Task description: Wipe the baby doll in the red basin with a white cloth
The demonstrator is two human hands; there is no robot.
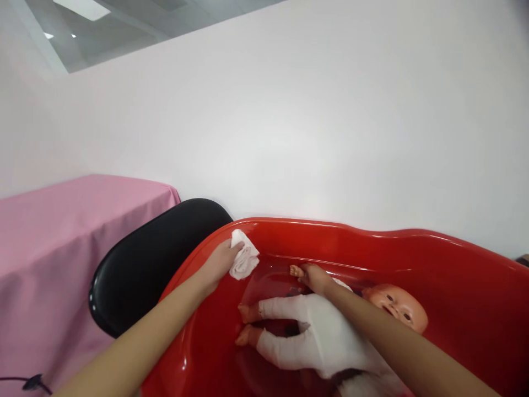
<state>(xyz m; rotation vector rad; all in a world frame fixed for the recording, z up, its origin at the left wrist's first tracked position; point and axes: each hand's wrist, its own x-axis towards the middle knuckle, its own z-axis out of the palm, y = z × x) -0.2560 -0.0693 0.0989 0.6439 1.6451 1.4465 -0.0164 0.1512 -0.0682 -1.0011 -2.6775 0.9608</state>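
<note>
Our left hand [219,262] pinches a white washcloth [243,255] by the red tub [330,226] rim; our right hand [314,278] grips the baby doll [322,336] wrist.

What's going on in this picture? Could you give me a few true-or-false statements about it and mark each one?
1. The left hand holds a white cloth. True.
2. The right hand holds a yellow sponge. False: it grips the arm of a baby doll, near the doll's small hand.
3. The doll lies inside a red tub. True.
4. The doll wears a dark blue outfit. False: its outfit is white.
5. A pink-covered table stands to the left of the tub, with a black padded rest between them. True.
</note>
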